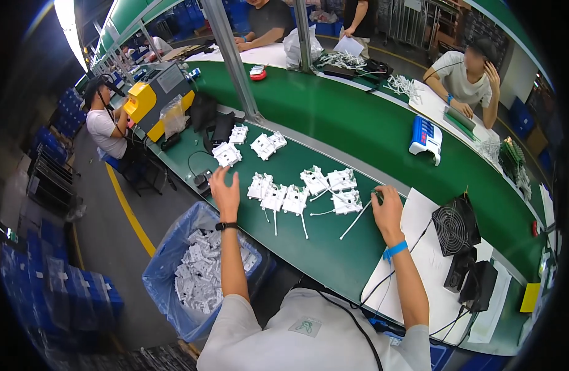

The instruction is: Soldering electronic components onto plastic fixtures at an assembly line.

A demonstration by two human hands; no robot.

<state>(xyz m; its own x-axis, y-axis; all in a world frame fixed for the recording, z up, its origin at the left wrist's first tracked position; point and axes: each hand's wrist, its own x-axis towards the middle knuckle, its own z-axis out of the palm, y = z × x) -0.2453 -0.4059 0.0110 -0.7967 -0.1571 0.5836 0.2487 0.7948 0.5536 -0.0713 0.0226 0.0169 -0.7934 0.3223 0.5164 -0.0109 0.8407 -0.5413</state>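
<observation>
Reached left hand [226, 191], fingers [219, 175] released, toward white part [226, 154]; right hand [387, 210] seemingly clenched on dark tool [377, 195]; best grasped squarely.

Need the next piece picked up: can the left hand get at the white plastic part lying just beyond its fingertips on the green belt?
Probably yes. The left hand is open, just short of the white plastic part, with only bare green belt between them.
</observation>
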